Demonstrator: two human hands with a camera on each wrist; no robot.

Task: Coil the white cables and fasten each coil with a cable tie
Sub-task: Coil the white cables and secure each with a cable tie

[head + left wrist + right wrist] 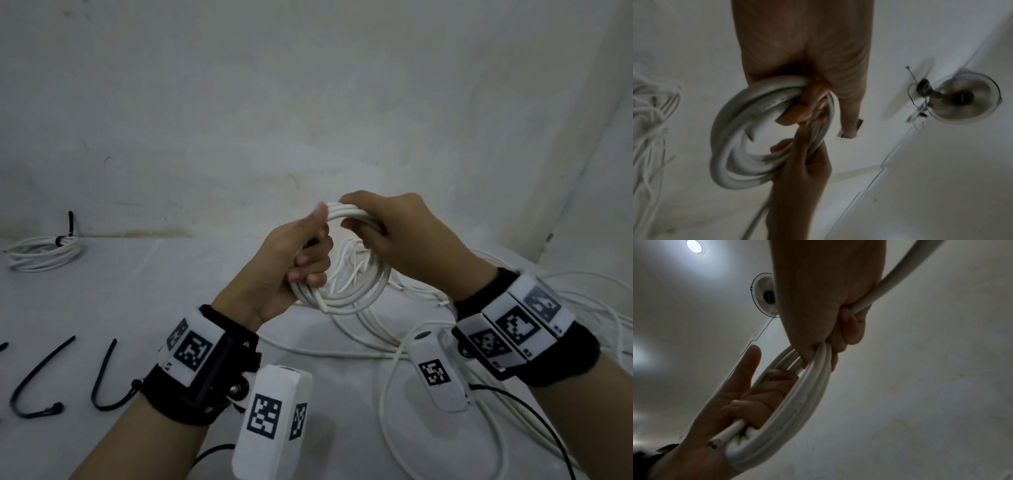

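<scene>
A coil of white cable (pixel 356 301) is held above the table between both hands. My left hand (pixel 308 263) grips its left side with the fingers curled round the loops and the thumb up. My right hand (pixel 363 226) grips the top of the coil from above. In the left wrist view the left hand (pixel 803 105) wraps the coil (pixel 725 138) and the right hand (pixel 803 162) holds it from below. In the right wrist view the right hand (pixel 838 337) clasps the coil (pixel 807 394); a cut cable end (pixel 721 439) lies across the left palm.
A finished coil (pixel 44 251) bound with a black tie lies at the far left by the wall. Two black cable ties (pixel 37 380) (pixel 106 377) lie at the lower left. Loose white cables (pixel 513 308) sprawl over the table on the right. A fan (pixel 962 97) hangs overhead.
</scene>
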